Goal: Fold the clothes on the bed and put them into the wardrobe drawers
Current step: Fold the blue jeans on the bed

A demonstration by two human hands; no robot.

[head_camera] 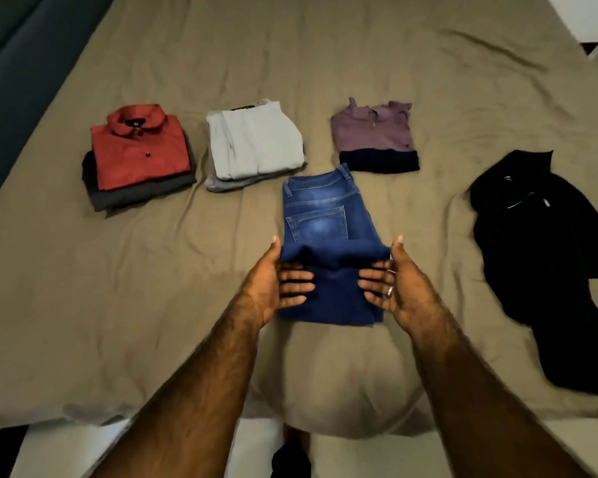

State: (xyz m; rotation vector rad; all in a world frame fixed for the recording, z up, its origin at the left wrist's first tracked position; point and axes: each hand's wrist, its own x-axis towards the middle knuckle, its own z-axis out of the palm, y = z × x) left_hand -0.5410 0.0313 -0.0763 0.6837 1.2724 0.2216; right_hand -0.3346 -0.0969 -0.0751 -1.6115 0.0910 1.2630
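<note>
On the bed point(83, 270), near its front edge, jeans point(325, 236) lie folded, waistband away from the person, back pocket up, the darker leg end doubled over the near half.

Left hand point(277, 281) is at the jeans' left edge, right hand point(394, 284) at the right edge. Each has its fingers laid nearly straight and spread on top of the folded part, thumb up along the side. Neither hand curls round the cloth; both press or rest on it. A ring shows on one right finger.

Around:
- Red shirt point(140, 153), folded, collar and dark buttons up, sits on a dark grey folded garment point(135, 196), far left.
- Pale grey trousers point(256, 143), folded, stacked on another grey piece, just beyond the jeans' top left corner.
- Purple top point(372, 131) with a short neck zip, folded, on a navy garment point(378, 162), just beyond the jeans' top right corner, close but apart.
- Black jacket point(539, 243), unfolded, zip open, spread at right, well apart from the jeans, one part reaching toward the bed's front edge.

Olive sheet is creased. Nothing lies between hands and jeans.

Writing: small tag inside the red collar and a small white label on the jacket, both too blurred to read.
</note>
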